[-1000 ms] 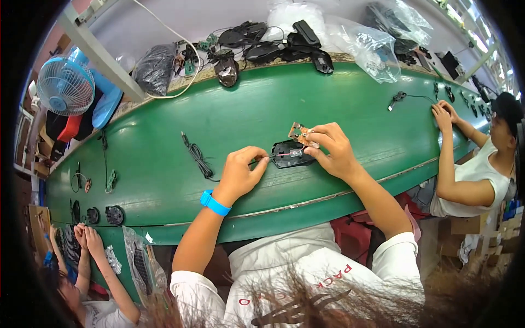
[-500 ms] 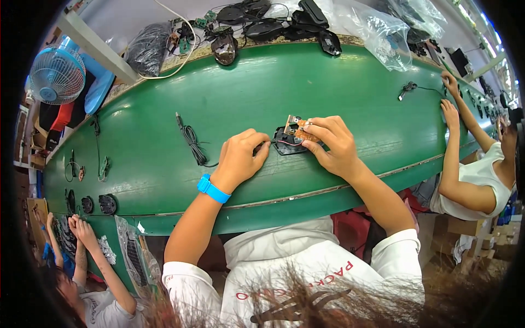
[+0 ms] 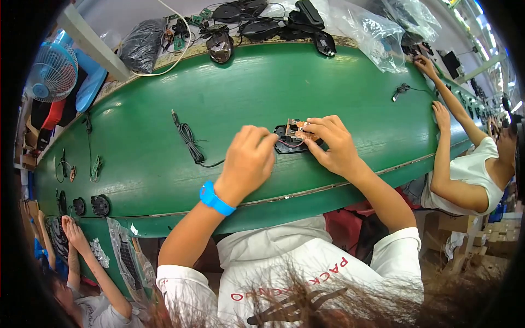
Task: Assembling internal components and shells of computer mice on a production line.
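Observation:
In front of me a black mouse base (image 3: 292, 148) lies on the green belt. A brown circuit board (image 3: 294, 129) sits over it, looking flatter than tilted, with thin wires beside it. My right hand (image 3: 334, 143) grips the board's right side between thumb and fingers. At the base's left edge my left hand (image 3: 249, 161) is closed in a pinch at the cable's end; its fingertips are partly hidden and slightly blurred. The black cable (image 3: 188, 139) runs from under that hand to a tied coil on the left, its plug pointing away.
Several black mice (image 3: 257, 27) and a clear plastic bag (image 3: 377, 46) line the far ledge. A blue fan (image 3: 52, 74) stands far left. Round black parts (image 3: 100, 205) lie at the left. Co-workers' arms reach in at right (image 3: 443, 117) and left (image 3: 82, 240).
The circuit board has come down from a tilt toward the base under my right hand. My left hand has risen and turned, its fingertips shifting right to the base's edge.

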Demonstrator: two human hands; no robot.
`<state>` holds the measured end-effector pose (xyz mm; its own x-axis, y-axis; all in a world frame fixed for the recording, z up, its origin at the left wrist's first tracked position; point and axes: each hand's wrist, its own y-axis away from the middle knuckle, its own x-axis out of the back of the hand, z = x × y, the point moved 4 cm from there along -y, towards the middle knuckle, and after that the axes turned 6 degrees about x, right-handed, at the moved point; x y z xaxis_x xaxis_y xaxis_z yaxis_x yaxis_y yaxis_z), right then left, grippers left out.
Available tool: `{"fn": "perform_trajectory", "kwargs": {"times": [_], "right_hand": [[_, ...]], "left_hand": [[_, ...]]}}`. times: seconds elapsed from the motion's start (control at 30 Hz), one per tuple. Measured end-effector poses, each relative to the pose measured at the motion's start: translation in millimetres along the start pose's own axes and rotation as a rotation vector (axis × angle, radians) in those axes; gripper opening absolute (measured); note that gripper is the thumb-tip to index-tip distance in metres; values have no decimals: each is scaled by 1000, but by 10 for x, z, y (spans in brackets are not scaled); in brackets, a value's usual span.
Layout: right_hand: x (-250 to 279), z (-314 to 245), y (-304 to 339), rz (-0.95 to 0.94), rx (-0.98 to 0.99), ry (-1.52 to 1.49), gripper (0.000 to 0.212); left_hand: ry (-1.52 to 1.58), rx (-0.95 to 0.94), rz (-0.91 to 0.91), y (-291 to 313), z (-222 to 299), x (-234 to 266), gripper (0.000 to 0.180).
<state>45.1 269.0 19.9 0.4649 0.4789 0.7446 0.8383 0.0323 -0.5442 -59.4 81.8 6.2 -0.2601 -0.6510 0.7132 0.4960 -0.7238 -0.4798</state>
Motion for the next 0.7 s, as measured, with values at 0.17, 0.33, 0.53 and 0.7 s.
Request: {"fn": "perform_trajectory", "kwargs": {"times": [0.17,0.33,0.53,0.7], "right_hand": [[-4,32,18,8,-21,3,29],[-14,93,20,-31,30,16,29],[7,75,9,-42,105,-7,28],[19,69,-26,-104,159,-41,30]], "left_hand": [[-70,-45,-24,107,189,-234,36],[-123,-31,-56,115,181,-295,40],[-149,36,-93,158,210,-295,42],[-259,16,-119,161,215,-304,43]]}}
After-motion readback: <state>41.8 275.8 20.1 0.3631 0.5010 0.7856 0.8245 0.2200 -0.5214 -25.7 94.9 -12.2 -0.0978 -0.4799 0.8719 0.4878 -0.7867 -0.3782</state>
